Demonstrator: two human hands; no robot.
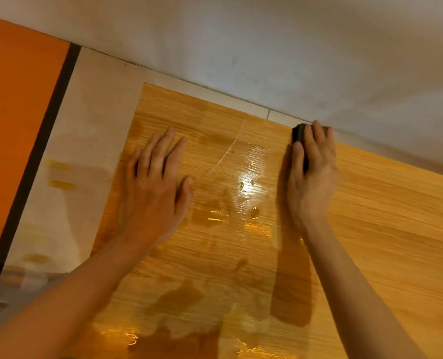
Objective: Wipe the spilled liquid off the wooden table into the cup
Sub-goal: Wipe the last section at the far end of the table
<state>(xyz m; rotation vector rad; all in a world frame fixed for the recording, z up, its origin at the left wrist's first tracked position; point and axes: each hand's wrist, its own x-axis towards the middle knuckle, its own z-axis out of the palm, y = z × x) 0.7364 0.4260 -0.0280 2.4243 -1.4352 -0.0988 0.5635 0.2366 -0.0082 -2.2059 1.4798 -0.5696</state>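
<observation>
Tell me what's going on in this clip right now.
A person is clearing spilled liquid from a wooden table. The right hand grips a dark wiper at the table's far edge by the wall, while the left hand rests flat on the wet surface. Puddles remain. No cup is in view.

Your left hand presses flat on the wet wooden table; your right hand grips a black sponge by the wall.

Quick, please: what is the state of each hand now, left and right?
Left hand: open, fingers straight, flat on the wet wooden table.
Right hand: fingers curled around a dark wiper.
</observation>
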